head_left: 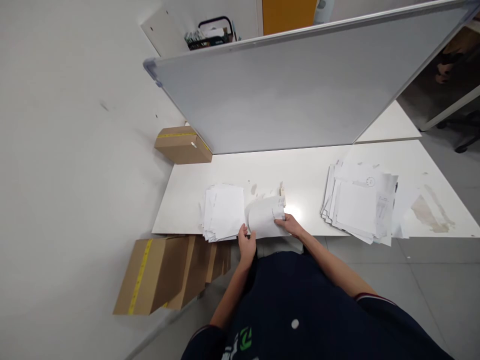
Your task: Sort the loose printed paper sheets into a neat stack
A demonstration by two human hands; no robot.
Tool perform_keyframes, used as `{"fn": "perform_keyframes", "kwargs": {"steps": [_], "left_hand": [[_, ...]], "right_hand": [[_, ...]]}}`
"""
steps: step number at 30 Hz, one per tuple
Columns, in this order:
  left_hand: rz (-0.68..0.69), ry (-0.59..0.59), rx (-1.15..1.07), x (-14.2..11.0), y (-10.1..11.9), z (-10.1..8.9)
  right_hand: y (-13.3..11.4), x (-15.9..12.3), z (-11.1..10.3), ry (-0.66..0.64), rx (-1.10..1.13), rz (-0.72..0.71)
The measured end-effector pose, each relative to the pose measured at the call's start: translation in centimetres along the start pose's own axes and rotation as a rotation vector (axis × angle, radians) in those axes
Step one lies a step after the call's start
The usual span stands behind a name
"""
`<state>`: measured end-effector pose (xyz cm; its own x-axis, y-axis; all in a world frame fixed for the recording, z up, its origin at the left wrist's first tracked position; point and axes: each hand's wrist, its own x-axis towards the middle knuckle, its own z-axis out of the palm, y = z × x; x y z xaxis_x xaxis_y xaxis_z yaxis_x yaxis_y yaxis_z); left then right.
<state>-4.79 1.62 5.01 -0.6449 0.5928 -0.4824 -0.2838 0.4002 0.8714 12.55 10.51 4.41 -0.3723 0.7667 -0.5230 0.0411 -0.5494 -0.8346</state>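
A white sheet of paper [264,216] with small print at its right end lies in front of me, its left side curling over. My right hand [289,224] pinches the sheet by its right edge, thumb on top. Beside the sheet's lower left corner is my left hand [246,245], thumb and fingers apart with a gap between them. Its fingertips are close to the corner of a stack of white papers [227,210]; whether they touch is too small to tell. A small pale object [282,190] sits just behind the sheet.
On the right of the white table [303,175] is a larger, untidy paper pile [356,205], overhanging the front edge. A whiteboard panel [277,95] stands along the back. One cardboard box [183,146] occupies the back left corner; more cardboard boxes [150,280] stand below, left.
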Motion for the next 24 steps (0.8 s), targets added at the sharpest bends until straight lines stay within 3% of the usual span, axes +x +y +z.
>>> {"fn": "perform_keyframes", "kwargs": {"steps": [2, 5, 7, 13, 24], "left_hand": [[0.033, -0.087, -0.015, 0.8, 1.8, 0.3], [-0.029, -0.343, -0.177, 2.0, 4.6, 0.9], [0.010, -0.422, -0.240, 2.4, 5.9, 1.3], [0.216, -0.334, -0.114, 2.3, 5.9, 2.4], [0.228, -0.397, -0.041, 2.2, 3.9, 4.6]], "right_hand": [[-1.1, -0.5, -0.3, -0.042, -0.058, -0.052], [-2.5, -1.1, -0.4, -0.073, -0.125, -0.130], [-3.0, -1.3, -0.6, -0.061, -0.148, -0.172], [-2.6, -0.8, -1.2, 0.034, -0.132, -0.231], [1.0, 1.1, -1.6, 0.096, -0.068, -0.203]]}}
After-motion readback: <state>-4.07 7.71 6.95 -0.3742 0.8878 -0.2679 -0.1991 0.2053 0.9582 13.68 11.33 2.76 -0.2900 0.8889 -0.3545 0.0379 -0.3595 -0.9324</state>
